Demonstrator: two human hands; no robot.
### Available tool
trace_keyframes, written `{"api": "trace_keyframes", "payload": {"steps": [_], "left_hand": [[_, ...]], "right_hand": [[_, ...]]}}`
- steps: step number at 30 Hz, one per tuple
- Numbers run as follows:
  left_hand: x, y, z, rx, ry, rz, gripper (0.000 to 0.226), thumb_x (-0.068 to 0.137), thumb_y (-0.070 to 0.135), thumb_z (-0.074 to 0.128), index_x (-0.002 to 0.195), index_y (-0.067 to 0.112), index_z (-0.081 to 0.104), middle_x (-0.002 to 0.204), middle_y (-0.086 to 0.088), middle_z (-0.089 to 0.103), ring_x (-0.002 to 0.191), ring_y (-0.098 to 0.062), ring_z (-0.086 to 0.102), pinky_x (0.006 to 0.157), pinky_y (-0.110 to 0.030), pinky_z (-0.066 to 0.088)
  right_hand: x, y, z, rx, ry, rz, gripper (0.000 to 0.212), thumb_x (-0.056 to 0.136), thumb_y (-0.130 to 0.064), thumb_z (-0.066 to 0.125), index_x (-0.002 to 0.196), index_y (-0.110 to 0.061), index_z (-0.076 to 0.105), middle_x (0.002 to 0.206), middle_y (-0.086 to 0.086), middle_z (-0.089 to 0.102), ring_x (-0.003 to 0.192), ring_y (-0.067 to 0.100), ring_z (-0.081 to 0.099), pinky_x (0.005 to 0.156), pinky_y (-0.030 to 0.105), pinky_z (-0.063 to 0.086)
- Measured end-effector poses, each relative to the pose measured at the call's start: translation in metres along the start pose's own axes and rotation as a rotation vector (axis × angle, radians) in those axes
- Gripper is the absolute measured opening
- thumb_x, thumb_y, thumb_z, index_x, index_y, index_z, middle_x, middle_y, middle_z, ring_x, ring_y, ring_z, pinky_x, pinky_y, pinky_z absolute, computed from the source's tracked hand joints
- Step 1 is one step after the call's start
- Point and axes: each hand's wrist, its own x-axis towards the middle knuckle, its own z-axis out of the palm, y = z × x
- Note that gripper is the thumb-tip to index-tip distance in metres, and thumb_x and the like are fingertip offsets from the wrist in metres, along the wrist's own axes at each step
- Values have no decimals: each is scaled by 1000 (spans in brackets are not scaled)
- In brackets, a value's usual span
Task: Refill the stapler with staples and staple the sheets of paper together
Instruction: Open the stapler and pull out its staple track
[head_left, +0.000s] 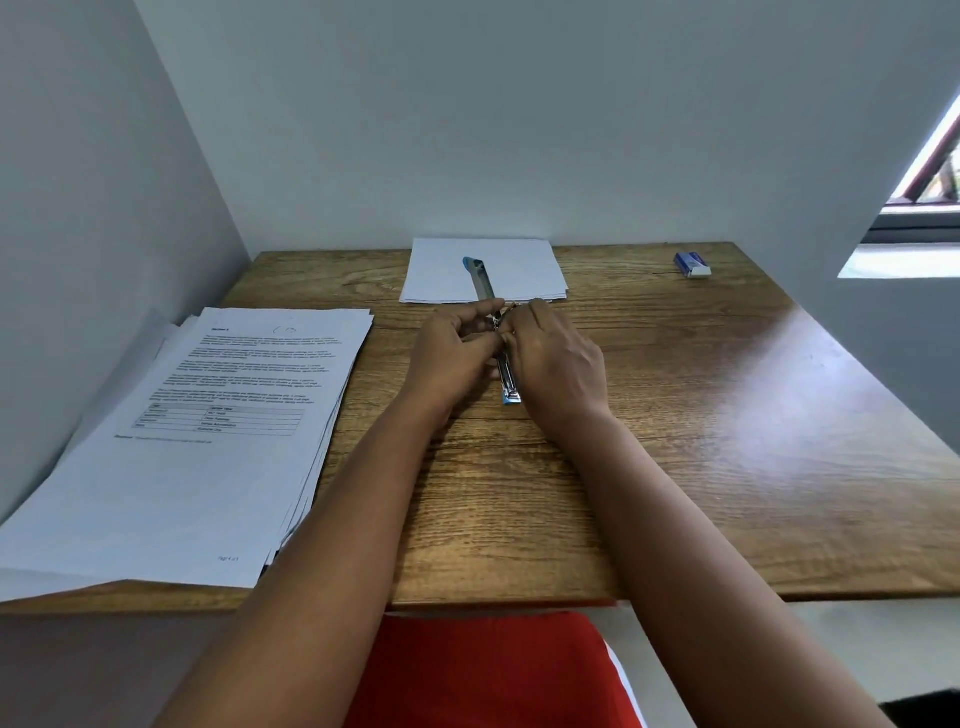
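Observation:
A blue and silver stapler (506, 376) lies swung open flat on the wooden table (675, 415), its top arm reaching onto a small stack of blank sheets (524, 265) at the far edge. My left hand (449, 353) and my right hand (558, 364) meet over the stapler's middle, fingers pinched at the metal channel. Any staples between the fingertips are too small to make out. A thick stack of printed sheets (197, 441) sits at the left.
A small blue and white staple box (692, 264) rests near the table's far right corner. Walls close in at the back and left. A window opening is at the right. A red garment (483, 670) shows below the near table edge.

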Motion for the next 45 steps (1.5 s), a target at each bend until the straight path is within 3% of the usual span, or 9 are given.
{"api": "trace_keyframes", "payload": {"steps": [6, 11, 15, 18, 21, 26, 31, 41, 45], "left_hand": [[2, -2, -1, 21, -8, -4, 36, 93, 3, 61, 126, 18, 69, 78, 4, 68, 73, -22, 64, 66, -34, 55], [4, -1, -1, -30, 24, -45, 34, 95, 3, 60, 124, 16, 69, 113, -16, 73, 105, -36, 70, 87, -51, 60], [2, 1, -1, -119, 35, -69, 29, 98, 6, 56, 122, 15, 70, 118, -20, 70, 87, -23, 71, 65, -31, 61], [1, 2, -2, -188, 38, -81, 27, 99, 4, 54, 118, 13, 70, 117, -24, 67, 86, -24, 68, 50, -22, 53], [1, 2, -1, -221, 48, -85, 25, 98, 2, 54, 107, 17, 71, 113, -26, 68, 89, -27, 69, 48, -19, 50], [3, 0, -2, -255, 73, -96, 22, 97, 0, 56, 107, 13, 71, 112, -25, 69, 81, -22, 70, 48, -20, 51], [3, 1, -2, -308, 90, -86, 16, 95, 2, 60, 91, 6, 75, 102, -16, 72, 75, -14, 74, 57, -22, 57], [3, -2, 0, -289, 63, -67, 8, 90, 3, 69, 97, 7, 73, 98, -16, 74, 92, -27, 75, 66, -26, 60], [3, -3, 0, -299, 63, -33, 29, 86, -10, 68, 105, 11, 65, 103, -15, 62, 92, -27, 75, 61, -29, 60]], "right_hand": [[-2, 2, 4, 130, -43, 37, 16, 100, -23, 41, 106, -13, 53, 110, 7, 55, 96, 29, 55, 67, 34, 34], [0, 2, 1, 749, -72, 333, 13, 98, -11, 50, 91, -21, 55, 91, 2, 63, 77, 17, 57, 63, 31, 43], [6, 5, -7, 1386, -89, 619, 22, 100, -4, 46, 85, -13, 58, 73, 1, 67, 65, 11, 59, 59, 22, 48], [7, 13, -13, 1631, -52, 767, 25, 96, -4, 40, 77, -9, 56, 67, 5, 66, 61, 14, 60, 57, 22, 49], [9, 18, -14, 1613, -68, 892, 22, 91, -5, 40, 75, -9, 55, 67, 6, 64, 58, 14, 57, 54, 23, 47], [6, 24, -11, 757, -156, 642, 17, 89, -18, 48, 78, -11, 59, 70, 0, 58, 62, 13, 48, 57, 29, 39], [8, 32, -23, 1570, -177, 902, 18, 85, -4, 35, 73, -12, 46, 63, 8, 60, 52, 14, 49, 44, 22, 41], [7, 29, -21, 1529, -240, 900, 18, 86, -6, 38, 71, -14, 45, 63, 5, 53, 50, 11, 42, 46, 23, 30], [7, 27, -15, 1420, -282, 818, 19, 90, -10, 46, 73, -14, 51, 61, 2, 54, 50, 10, 42, 44, 21, 30]]}}
